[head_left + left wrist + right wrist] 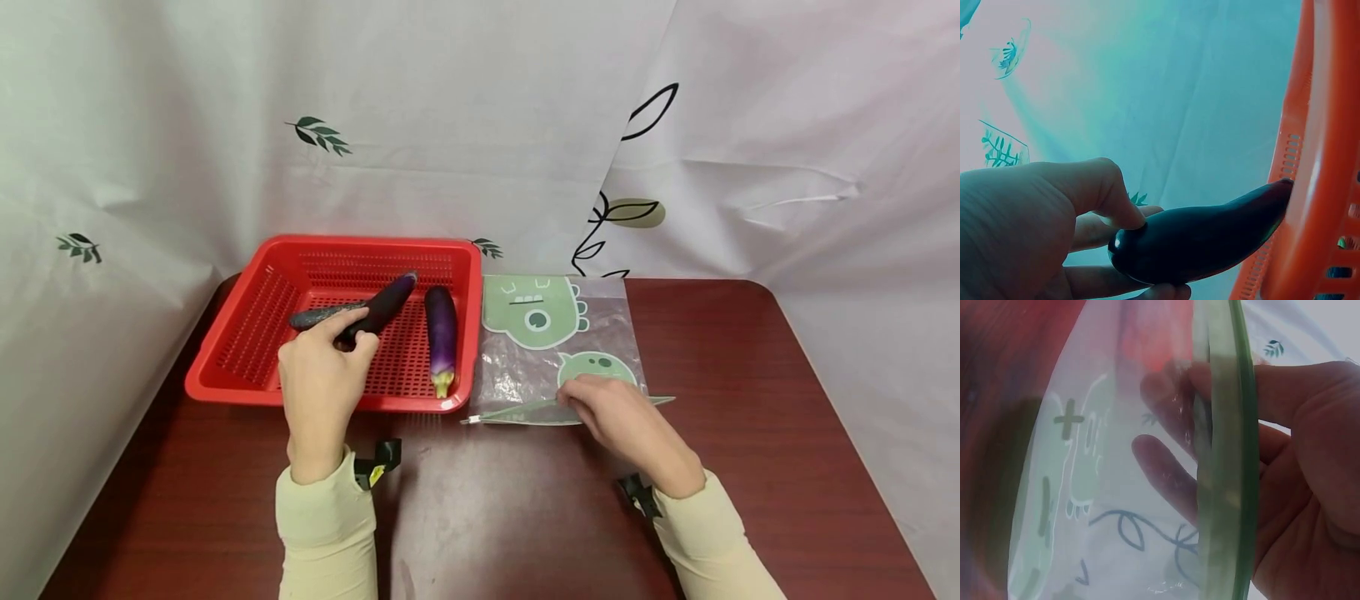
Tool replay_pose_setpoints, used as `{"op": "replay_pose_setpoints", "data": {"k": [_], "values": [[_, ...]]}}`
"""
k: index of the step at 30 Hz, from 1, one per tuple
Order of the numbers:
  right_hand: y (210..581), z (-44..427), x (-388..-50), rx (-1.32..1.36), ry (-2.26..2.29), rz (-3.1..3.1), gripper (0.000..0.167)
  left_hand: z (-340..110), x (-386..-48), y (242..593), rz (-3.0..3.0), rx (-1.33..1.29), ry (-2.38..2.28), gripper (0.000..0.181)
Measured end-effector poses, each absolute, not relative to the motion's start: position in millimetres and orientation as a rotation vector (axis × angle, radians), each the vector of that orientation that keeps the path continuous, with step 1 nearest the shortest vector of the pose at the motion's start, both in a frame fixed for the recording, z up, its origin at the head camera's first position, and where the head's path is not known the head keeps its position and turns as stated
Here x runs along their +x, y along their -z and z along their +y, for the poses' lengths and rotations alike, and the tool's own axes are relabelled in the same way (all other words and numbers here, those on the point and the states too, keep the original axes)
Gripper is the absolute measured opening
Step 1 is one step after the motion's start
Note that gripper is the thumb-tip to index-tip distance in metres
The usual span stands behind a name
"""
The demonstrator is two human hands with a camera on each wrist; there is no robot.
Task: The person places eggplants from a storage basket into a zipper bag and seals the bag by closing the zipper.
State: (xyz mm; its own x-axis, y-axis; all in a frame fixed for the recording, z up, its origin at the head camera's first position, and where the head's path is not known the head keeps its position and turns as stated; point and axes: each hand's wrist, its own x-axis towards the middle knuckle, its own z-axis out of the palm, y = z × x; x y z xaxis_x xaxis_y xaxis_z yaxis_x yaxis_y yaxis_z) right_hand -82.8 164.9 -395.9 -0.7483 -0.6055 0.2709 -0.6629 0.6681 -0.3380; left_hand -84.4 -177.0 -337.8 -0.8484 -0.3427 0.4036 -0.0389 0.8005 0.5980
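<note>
My left hand grips the rounded end of a dark purple eggplant, thumb on one side and fingers around the other. In the left wrist view that eggplant points toward the red basket wall. A second eggplant with a pale green stem end lies at the basket's right. Partly hidden by my left hand is a dark, long vegetable. My right hand pinches the green zip edge of a clear zipper bag; its fingers show through the film.
The red perforated basket stands at the back left of the brown table. Green cartoon figures are printed on the bag, and a white slider sits at its left corner. Behind the table hangs a white curtain with leaf prints.
</note>
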Motion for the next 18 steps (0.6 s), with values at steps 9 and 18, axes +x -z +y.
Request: {"op": "replay_pose_setpoints", "data": {"k": [9, 18], "values": [[394, 166, -83, 1.09, -0.599, -2.729, 0.019, -174, -80, 332, -2.453, 0.248, 0.815, 0.03], [392, 165, -83, 1.033, -0.603, -2.789, 0.02, -171, -75, 327, -2.427, 0.223, 0.809, 0.03]]}}
